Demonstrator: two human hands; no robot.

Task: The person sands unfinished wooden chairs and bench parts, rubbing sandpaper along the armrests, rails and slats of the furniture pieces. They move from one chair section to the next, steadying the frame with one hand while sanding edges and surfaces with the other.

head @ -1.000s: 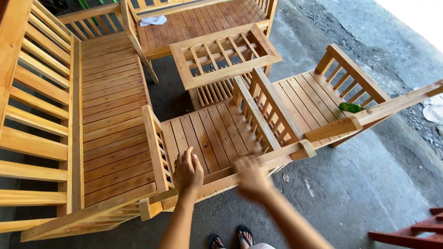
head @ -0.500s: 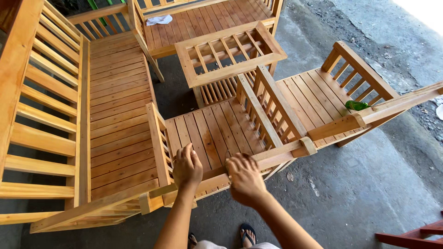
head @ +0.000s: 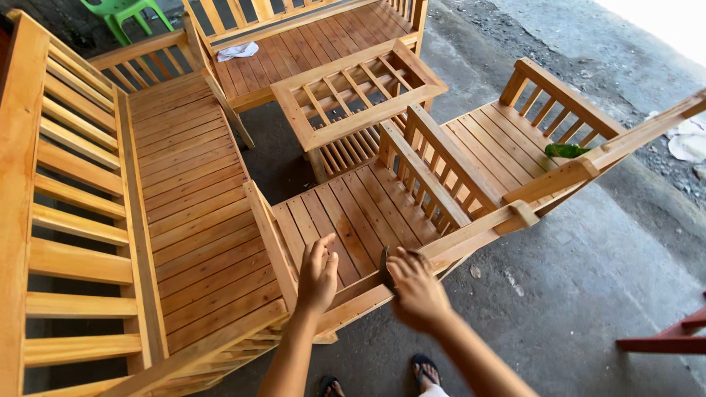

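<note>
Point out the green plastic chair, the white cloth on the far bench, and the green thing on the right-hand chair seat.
green plastic chair [head: 121,11], head view, on its seat.
white cloth [head: 237,51], head view, on its middle.
green thing [head: 565,151], head view, on its middle.

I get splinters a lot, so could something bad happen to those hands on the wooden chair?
Maybe. The left hand and right hand are at the front rail of a slatted wooden chair, so a rough edge could prick a finger. Fingers might also get pinched in the gaps between slats. The person's feet are in open sandals just below, so the chair tipping or sliding could hurt the toes.
</note>
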